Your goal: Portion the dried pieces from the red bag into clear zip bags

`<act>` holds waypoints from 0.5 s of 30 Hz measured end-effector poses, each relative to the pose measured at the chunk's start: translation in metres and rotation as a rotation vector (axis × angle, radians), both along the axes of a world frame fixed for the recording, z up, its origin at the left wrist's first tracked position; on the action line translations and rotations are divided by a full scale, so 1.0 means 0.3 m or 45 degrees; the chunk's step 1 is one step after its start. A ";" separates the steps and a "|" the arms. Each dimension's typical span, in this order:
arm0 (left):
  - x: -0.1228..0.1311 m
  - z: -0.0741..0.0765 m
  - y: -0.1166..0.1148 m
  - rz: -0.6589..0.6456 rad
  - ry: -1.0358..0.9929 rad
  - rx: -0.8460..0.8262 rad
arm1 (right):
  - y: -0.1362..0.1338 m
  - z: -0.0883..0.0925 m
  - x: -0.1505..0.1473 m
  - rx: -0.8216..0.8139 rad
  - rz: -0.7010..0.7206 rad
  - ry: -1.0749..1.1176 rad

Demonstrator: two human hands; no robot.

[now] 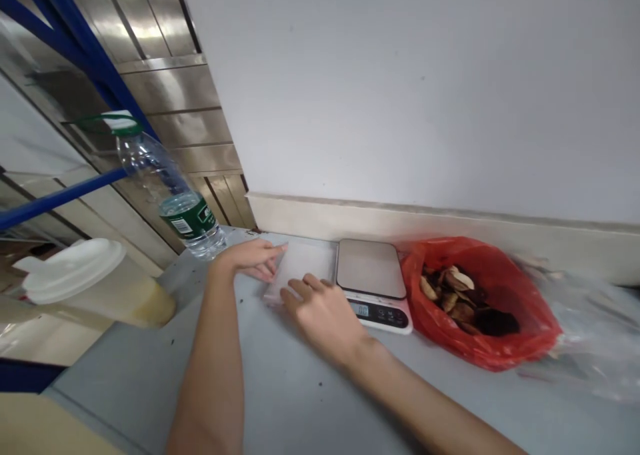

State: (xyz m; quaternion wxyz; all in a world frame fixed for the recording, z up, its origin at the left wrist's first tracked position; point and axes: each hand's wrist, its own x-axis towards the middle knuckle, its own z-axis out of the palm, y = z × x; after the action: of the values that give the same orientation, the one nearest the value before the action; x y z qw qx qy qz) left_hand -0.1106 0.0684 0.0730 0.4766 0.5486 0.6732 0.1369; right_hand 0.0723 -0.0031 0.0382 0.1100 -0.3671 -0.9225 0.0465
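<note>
A flat, clear plastic piece [306, 260], perhaps a shallow box or a stack of sheets, lies on the grey table directly left of a white digital scale [371, 271]. My left hand [256, 257] grips its left edge, thumb over the top and fingers at the side. Over its near edge curl the bent fingers of my right hand [325, 311], with the thumb hidden underneath. The scale has a bare metal plate, and its lit display appears to read zero.
Right of the scale sits an open red plastic bag [537, 308] with dried brownish slices inside. Crumpled clear bags [595, 341] lie beyond it. At left stand a water bottle [193, 215] and a white-lidded jug [95, 285]. A white wall [425, 95] rises behind the table.
</note>
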 end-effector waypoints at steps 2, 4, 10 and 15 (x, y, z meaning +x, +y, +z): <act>0.005 -0.009 0.014 -0.077 0.035 -0.002 | -0.012 -0.035 -0.008 -0.067 0.012 -0.038; 0.016 -0.011 0.032 -0.143 0.092 0.060 | -0.013 -0.053 0.002 -0.107 0.012 -0.048; 0.113 -0.010 0.057 -0.422 0.108 0.266 | 0.002 -0.059 0.040 -0.191 0.058 0.031; 0.173 -0.042 0.043 -0.495 0.164 0.319 | 0.004 -0.064 0.069 -0.232 0.138 0.128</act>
State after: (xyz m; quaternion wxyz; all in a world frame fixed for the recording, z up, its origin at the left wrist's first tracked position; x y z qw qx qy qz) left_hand -0.0588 0.0814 0.0604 0.3785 0.7303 0.5616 0.0898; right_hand 0.0929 -0.0019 0.0191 0.1195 -0.3223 -0.9263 0.1544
